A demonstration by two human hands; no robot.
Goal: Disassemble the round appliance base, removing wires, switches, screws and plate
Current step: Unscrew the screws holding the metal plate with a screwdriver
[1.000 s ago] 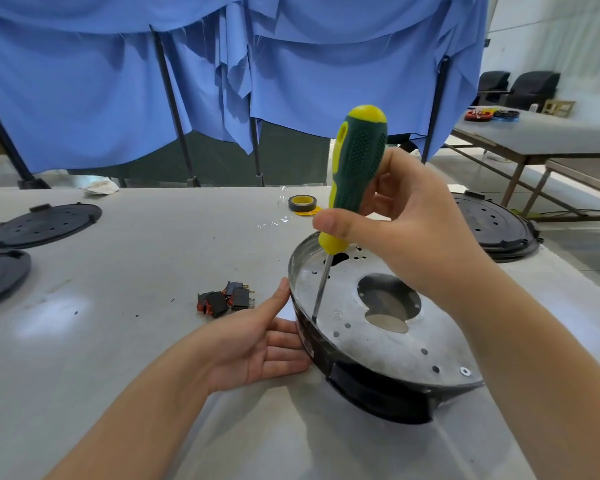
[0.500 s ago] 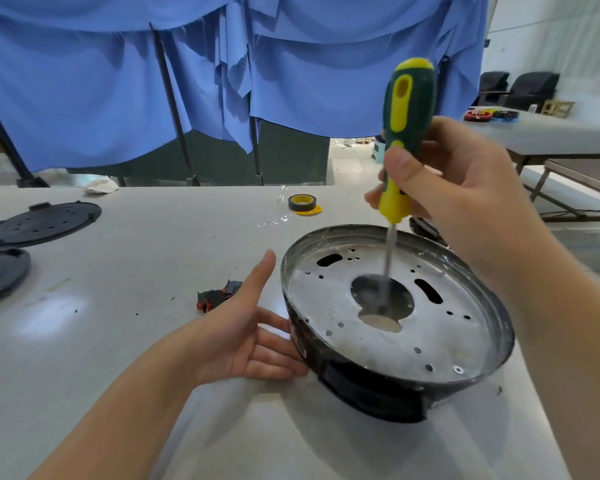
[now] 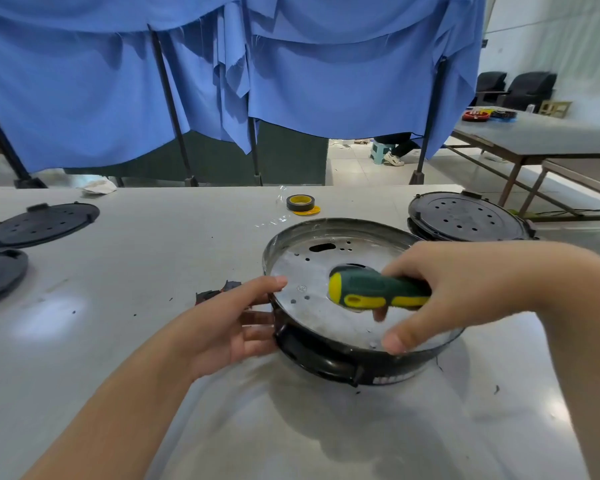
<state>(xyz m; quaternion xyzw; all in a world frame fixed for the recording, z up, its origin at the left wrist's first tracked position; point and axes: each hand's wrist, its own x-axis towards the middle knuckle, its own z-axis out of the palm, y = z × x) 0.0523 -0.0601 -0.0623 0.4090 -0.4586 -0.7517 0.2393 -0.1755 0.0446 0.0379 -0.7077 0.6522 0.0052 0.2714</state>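
the round appliance base (image 3: pixel 343 362) sits on the pale, smooth table (image 3: pixel 153 271), right of centre and near the front edge. its body is glossy black plastic with a rounded bulge on the near side, and its top is a dull silver metal plate (image 3: pixel 302 278) with a raised rim, small round holes, one oblong slot and a large round opening in the middle. the left hand (image 3: pixel 229 327) rests against the base's left side, fingers straight and spread along the black wall, thumb lying on the rim. the right hand (image 3: pixel 451 289) grips a screwdriver (image 3: pixel 374 289) by its ribbed green and yellow handle, fingers curled round it; the handle lies roughly level above the plate, butt end pointing left, shaft hidden. small black and red switches (image 3: pixel 215 294) lie just left of the base, partly behind the left hand. flat black perforated discs (image 3: pixel 42 225) lie far left, another disc (image 3: pixel 465 216) far right, and a roll of black tape (image 3: pixel 300 203) beyond the base. blue cloth (image 3: pixel 291 74) hangs behind.
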